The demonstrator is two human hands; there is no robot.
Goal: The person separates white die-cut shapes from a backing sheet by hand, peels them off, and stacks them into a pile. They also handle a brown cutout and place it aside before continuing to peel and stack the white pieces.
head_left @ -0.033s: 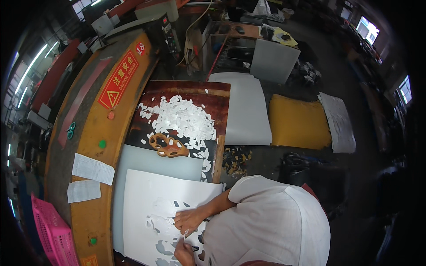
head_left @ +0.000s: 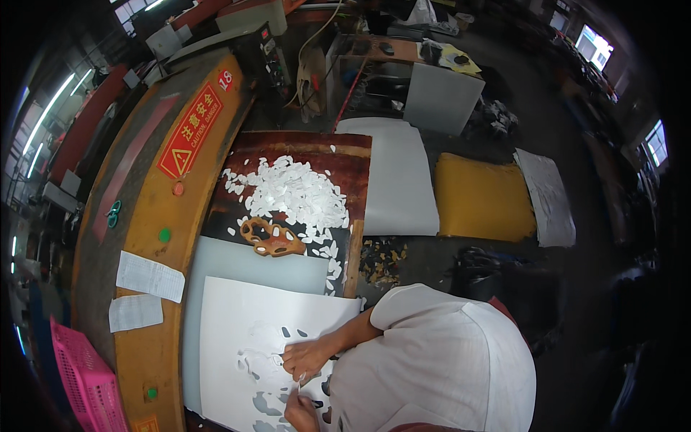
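A large white sheet [head_left: 237,309] lies in front of me, with several holes and cut outlines in its lower part. My right hand [head_left: 307,358] rests on the sheet near the holes, its fingers closed. Just below it, my left hand [head_left: 301,413] is closed too, partly cut off by my body. A small white sliver [head_left: 299,386] is pinched between the two hands; its full shape is hidden. Beyond the sheet is a brown cutting die [head_left: 277,245] with openings. Behind the die spreads a heap of small white oval cutouts [head_left: 299,191] on a dark red board [head_left: 349,162].
An orange-yellow machine beam [head_left: 155,223] with buttons runs along the left, bearing paper slips [head_left: 150,276] and green scissors [head_left: 114,214]. A pink basket [head_left: 86,381] stands at lower left. A grey sheet [head_left: 403,180] and a yellow stack [head_left: 484,196] lie to the right.
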